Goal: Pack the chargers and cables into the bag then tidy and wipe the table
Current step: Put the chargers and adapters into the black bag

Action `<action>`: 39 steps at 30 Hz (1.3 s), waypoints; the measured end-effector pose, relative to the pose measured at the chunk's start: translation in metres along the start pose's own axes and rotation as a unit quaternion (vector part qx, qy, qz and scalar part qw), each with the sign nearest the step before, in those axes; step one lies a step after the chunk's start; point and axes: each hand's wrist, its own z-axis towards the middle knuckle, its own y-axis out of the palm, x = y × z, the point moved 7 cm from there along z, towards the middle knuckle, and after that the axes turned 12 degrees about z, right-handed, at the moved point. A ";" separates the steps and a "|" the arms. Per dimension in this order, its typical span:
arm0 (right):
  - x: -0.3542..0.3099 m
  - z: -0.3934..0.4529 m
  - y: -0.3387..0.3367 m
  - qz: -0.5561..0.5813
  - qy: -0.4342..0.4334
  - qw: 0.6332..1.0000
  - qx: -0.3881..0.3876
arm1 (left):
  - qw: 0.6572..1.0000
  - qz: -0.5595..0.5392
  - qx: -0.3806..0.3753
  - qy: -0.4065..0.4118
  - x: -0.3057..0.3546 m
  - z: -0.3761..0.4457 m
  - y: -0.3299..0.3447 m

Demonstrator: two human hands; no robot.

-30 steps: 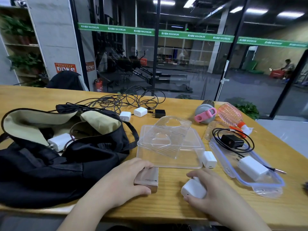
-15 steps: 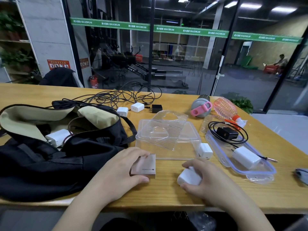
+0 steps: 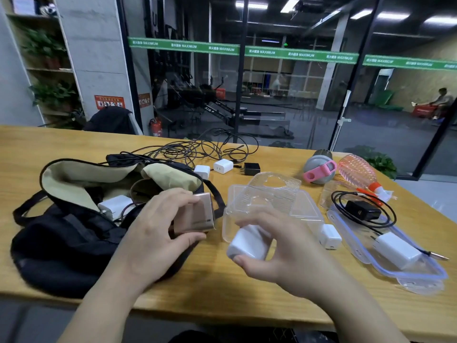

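The black bag [image 3: 61, 238] lies open on the left of the wooden table [image 3: 222, 288], a white charger [image 3: 115, 206] inside it. My left hand [image 3: 153, 233] grips a rose-gold power bank [image 3: 197, 215], lifted over the bag's right edge. My right hand [image 3: 277, 251] holds a white charger [image 3: 247, 242] above the table. Tangled dark cables [image 3: 197, 149] lie behind the bag with two white plugs [image 3: 222, 165] and a black plug [image 3: 251, 168]. Another white charger [image 3: 330, 235] sits by a clear box.
A clear plastic box [image 3: 272, 206] with a loose ridged lid stands mid-table. To the right, a blue-rimmed lid [image 3: 400, 266] carries a black adapter with cable [image 3: 362, 210] and a white charger [image 3: 395, 250]. A grey-pink bottle [image 3: 319, 167] and pink spray bottle [image 3: 356, 172] lie behind.
Both hands have lifted their items off the table. The left carried the power bank left and up toward the bag; the right raised the white charger.
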 end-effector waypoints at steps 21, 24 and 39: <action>-0.027 0.171 0.117 0.144 0.051 0.988 -0.014 | 0.963 0.188 -0.117 -0.154 -0.186 0.046 -0.007; -0.016 0.182 0.136 0.095 0.087 0.991 -0.047 | 0.951 0.184 -0.166 -0.184 -0.207 0.045 0.002; -0.013 0.184 0.161 -0.151 0.014 0.987 -0.060 | 0.958 0.185 -0.160 -0.149 -0.208 0.041 0.031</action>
